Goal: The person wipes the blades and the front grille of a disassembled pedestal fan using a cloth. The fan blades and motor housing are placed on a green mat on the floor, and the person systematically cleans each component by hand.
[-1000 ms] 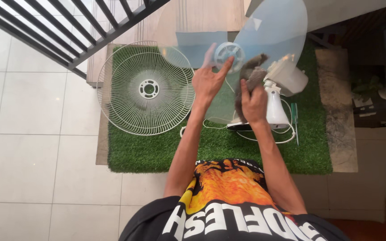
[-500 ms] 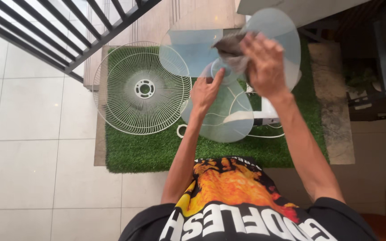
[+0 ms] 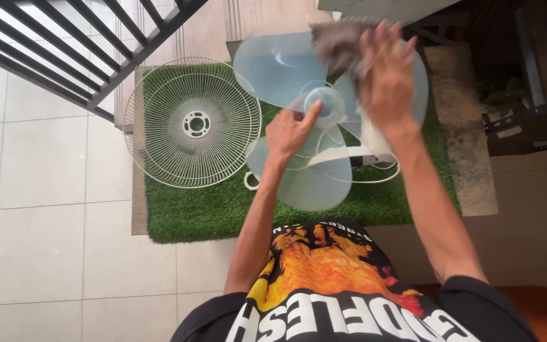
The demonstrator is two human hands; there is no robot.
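Fingers of the left hand (image 3: pixel 291 132) pinch the hub of the translucent fan blade (image 3: pixel 299 171), steadying it above the green turf mat (image 3: pixel 191 209). Meanwhile the right hand (image 3: pixel 387 82) presses a grey cloth (image 3: pixel 335 39) against an upper blade. Beside them lies the white wire guard (image 3: pixel 191 123).

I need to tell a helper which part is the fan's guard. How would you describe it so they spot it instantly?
Find the green artificial-grass mat on the tiled floor. On its left side lies the round white wire grille, the only flat spoked cage there.

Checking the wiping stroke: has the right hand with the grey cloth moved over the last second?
Yes. The right hand and grey cloth moved up the fan blade, away from the green mat.
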